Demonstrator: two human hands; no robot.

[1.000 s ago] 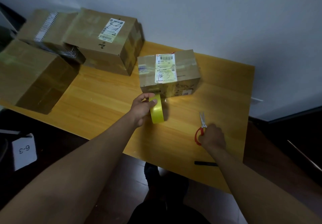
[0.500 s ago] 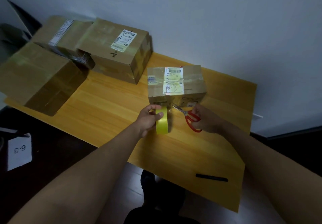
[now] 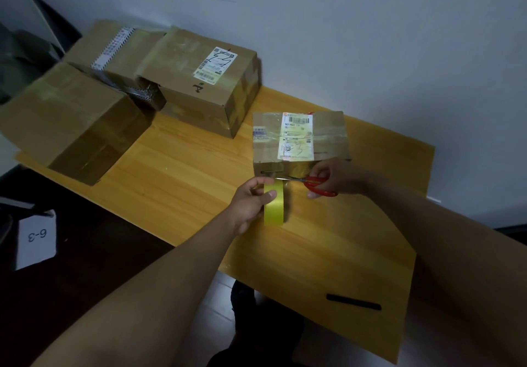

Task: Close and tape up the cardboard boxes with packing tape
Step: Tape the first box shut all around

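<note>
head view, scissors (image 3: 309, 184) held level, blades pointing left at tape roll (image 3: 273, 204)

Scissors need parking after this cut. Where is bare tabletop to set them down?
Bare wood lies right of the small box, out to the table edge, and between the tape roll and black marker. The back-left is crowded with large boxes.

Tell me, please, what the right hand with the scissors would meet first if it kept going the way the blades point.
Likely the left hand: the scissors in the right hand point leftward, above the yellow tape roll, toward its index finger. Depth is unclear.
</note>
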